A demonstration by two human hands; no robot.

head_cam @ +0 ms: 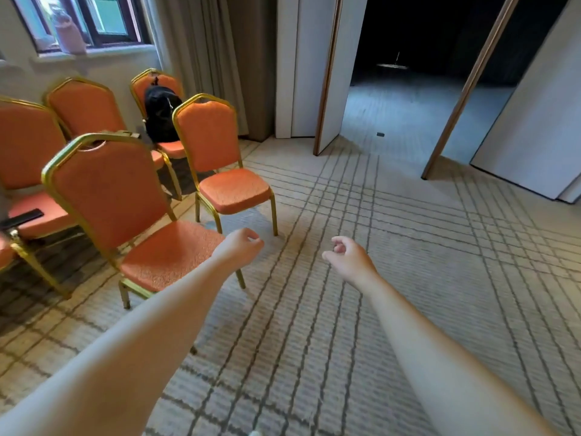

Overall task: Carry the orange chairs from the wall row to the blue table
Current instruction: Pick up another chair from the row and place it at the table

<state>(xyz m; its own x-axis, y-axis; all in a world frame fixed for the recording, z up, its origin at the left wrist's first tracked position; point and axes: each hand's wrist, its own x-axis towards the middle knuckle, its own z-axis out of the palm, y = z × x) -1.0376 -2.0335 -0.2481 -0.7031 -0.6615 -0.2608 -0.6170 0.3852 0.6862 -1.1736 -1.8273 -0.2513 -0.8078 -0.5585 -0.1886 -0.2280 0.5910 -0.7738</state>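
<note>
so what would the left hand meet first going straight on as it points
Probably the front corner of the orange chair ahead; only carpet shows between it and the left hand, though depth is unclear.

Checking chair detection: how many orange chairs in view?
5. Nearest chair, beside the left hand; right chair just beyond it; left chair at the frame edge; window chair behind; back chair holding a black bag. An orange sliver at lower left may be a sixth.

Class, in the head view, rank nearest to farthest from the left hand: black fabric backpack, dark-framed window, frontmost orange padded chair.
1. Frontmost orange padded chair, beside left hand.
2. Black fabric backpack, on rear chair.
3. Dark-framed window, far wall.
</note>
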